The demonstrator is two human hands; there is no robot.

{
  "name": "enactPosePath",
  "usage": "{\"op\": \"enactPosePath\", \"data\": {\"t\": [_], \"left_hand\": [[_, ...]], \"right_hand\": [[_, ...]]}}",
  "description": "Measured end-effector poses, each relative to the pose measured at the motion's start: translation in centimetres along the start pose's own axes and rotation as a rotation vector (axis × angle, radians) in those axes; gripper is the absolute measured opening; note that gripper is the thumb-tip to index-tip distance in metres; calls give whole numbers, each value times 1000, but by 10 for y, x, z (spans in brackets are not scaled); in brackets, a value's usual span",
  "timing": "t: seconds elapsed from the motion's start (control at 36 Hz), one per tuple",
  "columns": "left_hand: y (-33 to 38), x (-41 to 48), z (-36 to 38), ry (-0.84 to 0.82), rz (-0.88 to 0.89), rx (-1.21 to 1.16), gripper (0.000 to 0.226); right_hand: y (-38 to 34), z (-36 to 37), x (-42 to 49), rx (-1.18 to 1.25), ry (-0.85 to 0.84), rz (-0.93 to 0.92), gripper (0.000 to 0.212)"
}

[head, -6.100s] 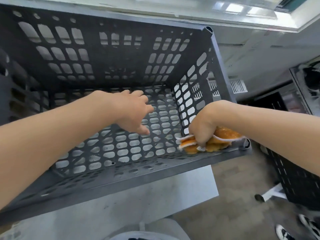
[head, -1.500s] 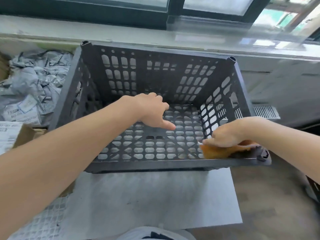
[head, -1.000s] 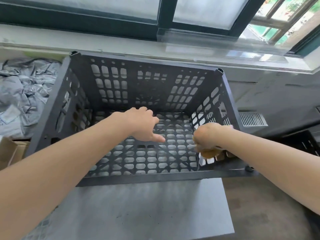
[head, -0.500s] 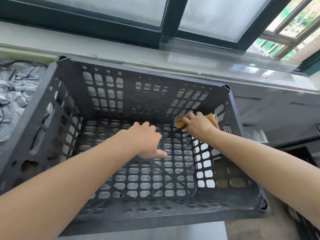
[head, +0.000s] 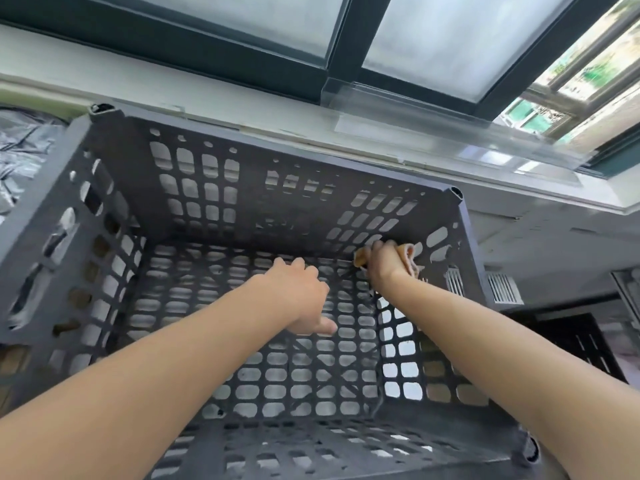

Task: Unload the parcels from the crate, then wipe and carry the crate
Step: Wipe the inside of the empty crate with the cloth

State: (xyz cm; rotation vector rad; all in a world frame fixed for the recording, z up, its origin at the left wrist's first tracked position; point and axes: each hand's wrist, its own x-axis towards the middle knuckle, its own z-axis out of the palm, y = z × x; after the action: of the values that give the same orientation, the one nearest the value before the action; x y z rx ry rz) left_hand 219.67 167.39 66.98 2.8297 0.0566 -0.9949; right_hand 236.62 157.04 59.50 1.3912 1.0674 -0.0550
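A dark grey perforated crate [head: 242, 161] fills the view, and nothing lies inside it. My right hand [head: 384, 263] grips an orange cloth [head: 408, 258] against the inside of the far right corner. My left hand [head: 299, 299] reaches down into the middle of the crate with its fingers spread downward and the thumb out; whether it touches the crate floor I cannot tell. Grey plastic parcels [head: 20, 150] lie outside the crate at the far left.
A white windowsill [head: 242, 98] and a dark-framed window run right behind the crate. A white wall with a vent [head: 502, 289] is at the right. Another dark crate [head: 581, 344] stands low at the right.
My right hand has carried the cloth from the crate's near right rim along the right wall to the far right corner. The view has moved closer over the crate. The left hand stays inside.
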Motion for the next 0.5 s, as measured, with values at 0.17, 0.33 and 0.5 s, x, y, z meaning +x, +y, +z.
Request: {"op": "enactPosePath", "data": {"t": [0.17,0.33,0.5], "left_hand": [[4,-7,-2,10,18,-23,72],[8,-17,-7,45,38,-35,73],[11,-27,-11,98,49,-25,72]], "right_hand": [[26,-1,-31,78,60,131,47],[51,-5,-71,153,88,258,61],[76,-3,-103,255,183,384,46]]}}
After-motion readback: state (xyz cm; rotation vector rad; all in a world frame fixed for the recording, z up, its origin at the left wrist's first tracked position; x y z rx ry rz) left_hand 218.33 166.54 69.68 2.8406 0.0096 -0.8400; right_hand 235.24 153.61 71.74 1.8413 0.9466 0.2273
